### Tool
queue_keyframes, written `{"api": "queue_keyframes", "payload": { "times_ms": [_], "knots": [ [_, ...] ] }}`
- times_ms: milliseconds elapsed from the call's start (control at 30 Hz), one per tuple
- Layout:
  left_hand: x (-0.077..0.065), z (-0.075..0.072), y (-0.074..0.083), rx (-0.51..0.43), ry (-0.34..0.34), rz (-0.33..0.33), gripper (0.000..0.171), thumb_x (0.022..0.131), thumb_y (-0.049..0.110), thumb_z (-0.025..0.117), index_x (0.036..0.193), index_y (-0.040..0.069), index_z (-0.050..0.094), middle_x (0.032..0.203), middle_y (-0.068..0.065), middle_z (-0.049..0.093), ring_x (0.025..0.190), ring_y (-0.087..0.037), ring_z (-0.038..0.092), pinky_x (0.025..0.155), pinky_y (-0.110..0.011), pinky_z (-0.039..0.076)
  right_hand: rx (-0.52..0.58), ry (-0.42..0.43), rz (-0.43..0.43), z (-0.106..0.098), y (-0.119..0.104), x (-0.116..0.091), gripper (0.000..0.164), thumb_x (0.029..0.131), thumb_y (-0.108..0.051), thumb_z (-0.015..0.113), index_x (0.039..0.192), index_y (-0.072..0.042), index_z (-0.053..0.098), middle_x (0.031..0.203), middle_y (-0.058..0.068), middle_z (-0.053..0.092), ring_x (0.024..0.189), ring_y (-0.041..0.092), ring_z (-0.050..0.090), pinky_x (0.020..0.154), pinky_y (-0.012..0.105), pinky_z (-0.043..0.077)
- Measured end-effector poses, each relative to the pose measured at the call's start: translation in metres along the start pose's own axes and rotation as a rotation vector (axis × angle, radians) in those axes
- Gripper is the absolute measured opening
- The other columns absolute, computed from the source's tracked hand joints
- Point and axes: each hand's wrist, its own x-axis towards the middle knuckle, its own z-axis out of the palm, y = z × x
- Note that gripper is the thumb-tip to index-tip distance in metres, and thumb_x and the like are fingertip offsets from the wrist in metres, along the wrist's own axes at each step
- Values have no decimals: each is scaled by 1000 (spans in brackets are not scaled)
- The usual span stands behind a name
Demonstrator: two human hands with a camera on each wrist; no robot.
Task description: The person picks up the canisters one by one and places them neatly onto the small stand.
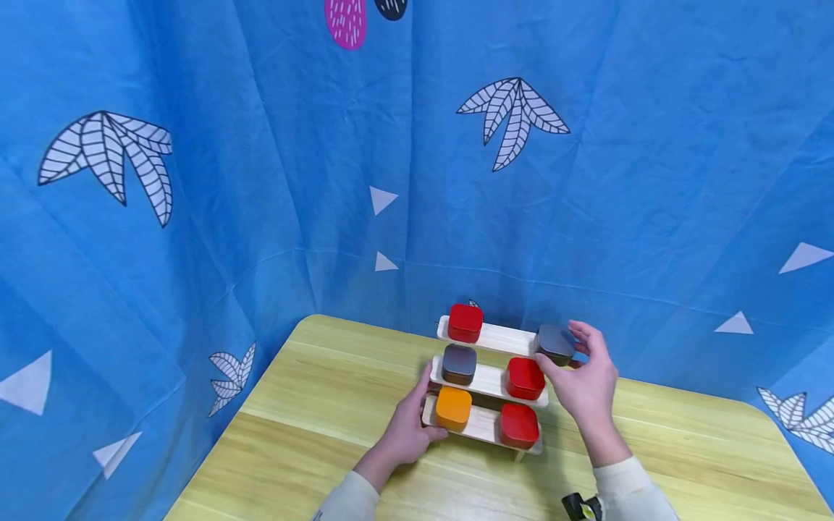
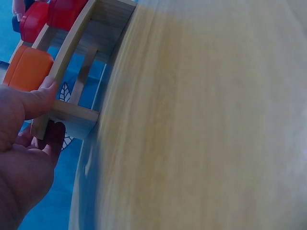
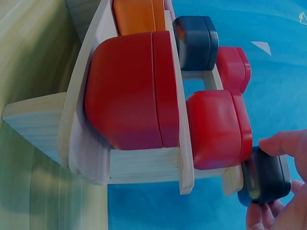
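A three-step wooden rack stands on the table with small square lidded boxes on its steps. My left hand grips the left end of the lowest step, thumb on the front edge and fingers curled beneath, beside an orange box. At the right end of the top step, my right hand holds a dark grey box between thumb and fingers. A red box sits at that step's left end. The middle step bears another dark grey box and a red box.
One more red box sits at the right end of the lowest step. The rack is on a wooden table with rounded back corners. Close behind it hangs a blue patterned cloth, which also runs along the left side.
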Motion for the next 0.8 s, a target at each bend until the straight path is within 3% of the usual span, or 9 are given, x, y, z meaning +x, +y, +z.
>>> {"api": "queue_keyframes", "payload": {
  "times_ms": [400,800],
  "knots": [
    [-1,0,2,13,4,-17,129,74,-14,80,159,45,3,160,7,28,141,-26,36,104,-38,43,3,-20,-12,11,-3,1,70,73,-8,89,135,-9,56,131,10,59,109,29,56,80,42,49],
    [-1,-2,4,7,-3,-15,129,74,-15,80,159,44,3,160,7,29,141,-24,35,104,-36,43,13,-31,-35,20,-4,3,70,73,-8,89,135,-9,56,129,10,60,108,29,56,80,44,49]
  ]
}}
